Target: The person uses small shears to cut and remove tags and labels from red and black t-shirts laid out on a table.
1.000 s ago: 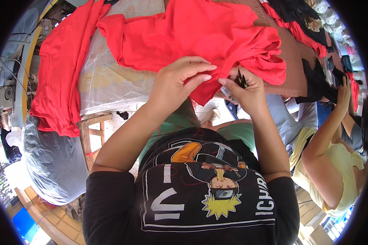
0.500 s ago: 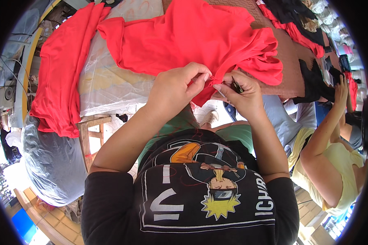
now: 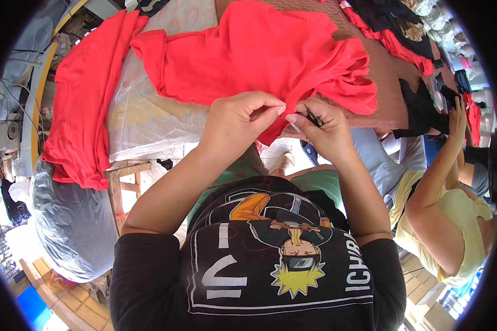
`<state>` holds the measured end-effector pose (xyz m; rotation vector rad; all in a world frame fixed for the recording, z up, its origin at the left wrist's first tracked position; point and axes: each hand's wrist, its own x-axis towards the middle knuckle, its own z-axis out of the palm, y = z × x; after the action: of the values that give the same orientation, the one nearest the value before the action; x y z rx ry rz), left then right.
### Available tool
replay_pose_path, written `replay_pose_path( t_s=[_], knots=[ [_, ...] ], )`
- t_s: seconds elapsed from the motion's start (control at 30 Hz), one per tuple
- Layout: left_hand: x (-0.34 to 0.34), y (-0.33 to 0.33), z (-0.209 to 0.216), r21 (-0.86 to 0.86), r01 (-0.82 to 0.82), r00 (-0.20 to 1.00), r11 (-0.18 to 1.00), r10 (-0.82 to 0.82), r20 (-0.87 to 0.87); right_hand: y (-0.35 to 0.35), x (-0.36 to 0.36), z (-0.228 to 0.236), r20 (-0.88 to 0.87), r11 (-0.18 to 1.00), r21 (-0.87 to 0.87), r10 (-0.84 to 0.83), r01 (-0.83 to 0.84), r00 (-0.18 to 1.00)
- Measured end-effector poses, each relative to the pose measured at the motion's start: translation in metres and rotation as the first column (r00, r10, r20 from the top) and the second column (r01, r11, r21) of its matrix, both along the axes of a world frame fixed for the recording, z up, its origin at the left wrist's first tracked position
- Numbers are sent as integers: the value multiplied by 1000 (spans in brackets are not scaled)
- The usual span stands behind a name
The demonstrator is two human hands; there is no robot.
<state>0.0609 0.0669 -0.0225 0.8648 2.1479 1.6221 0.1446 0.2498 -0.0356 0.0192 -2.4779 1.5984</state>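
A red garment [image 3: 259, 55] lies spread on the table, its near end bunched and hanging over the front edge. My left hand [image 3: 234, 121] pinches thumb and forefinger together at a fold of this end; any thread between the tips is too fine to see. Close beside it, my right hand [image 3: 326, 132] is closed round a small dark tool, which looks like thread snips [image 3: 313, 117]. Its thumb and forefinger press against the same red fold. The snips' blades are mostly hidden by the fingers.
Another red garment [image 3: 83, 99] drapes over the table's left end. Clear plastic [image 3: 154, 124] and brown quilted cloth [image 3: 389, 107] cover the table. A plastic-wrapped bundle [image 3: 72, 220] and wooden stool [image 3: 114, 190] stand left. At right, another person [image 3: 442, 220] handles dark cloth.
Both hands remain at the red fold, with my left fingertips slightly lower and the right hand shifted a little. The garment's far part has barely moved.
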Motion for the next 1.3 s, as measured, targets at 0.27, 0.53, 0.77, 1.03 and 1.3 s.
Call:
replay_pose_path(
  t_s=[0.27, 0.53, 0.77, 1.03, 1.3],
  knots=[
    [-3, 5, 4, 37, -9, 999, 999, 7, 53, 7, -1, 24, 139, 981, 186, 19, -45, 990],
    [-7, 5, 5, 11, 17, 998, 1000, -18, 66, 27, -10, 75, 63, 837, 498, 225, -226, 972],
    [-4, 6, 5, -44, 9, 998, 999, -12, -61, 24, -25, 83, 128, 699, 641, 310, -318, 942],
    [-3, 5, 7, -89, 42, 958, 995, -66, -281, 18, -28, 87, 168, 637, 686, 331, -352, 928],
    [-16, -35, 55, -252, 568, 823, 784, -540, 174, 46, -11, 74, 31, 852, 489, 197, -186, 980]
  ],
)
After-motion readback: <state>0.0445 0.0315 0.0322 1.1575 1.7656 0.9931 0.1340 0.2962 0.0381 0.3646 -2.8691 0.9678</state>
